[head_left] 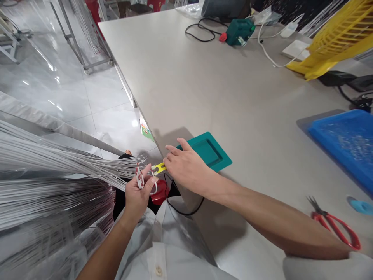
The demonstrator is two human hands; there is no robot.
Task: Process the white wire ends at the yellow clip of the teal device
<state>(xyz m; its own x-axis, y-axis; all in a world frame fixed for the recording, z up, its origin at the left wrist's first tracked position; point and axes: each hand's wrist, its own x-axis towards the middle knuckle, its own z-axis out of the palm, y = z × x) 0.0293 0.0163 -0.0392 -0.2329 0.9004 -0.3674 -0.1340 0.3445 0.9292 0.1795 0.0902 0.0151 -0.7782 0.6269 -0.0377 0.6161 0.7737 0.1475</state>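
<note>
My left hand [136, 196] is closed around the ends of several thin white cables [140, 179] with reddish tips. One white cable end loops out below its thumb. In my right hand [186, 169] is a small yellow tool [159, 168], pinched between thumb and fingers, with two fingers raised. The tool's outer end meets the cable end at my left fingertips; its exact kind is hard to make out. Under and beyond my right hand lies a green tray [220, 149] at the table edge.
Long bundles of white cables [58, 151] hang at the left. On the table [175, 77] lie red-handled scissors [335, 225], a blue tray [346, 140], a light-blue ring [361, 206] and a green device [239, 31]. A yellow fan [340, 39] stands at the back right. A black cord [186, 214] crosses my lap.
</note>
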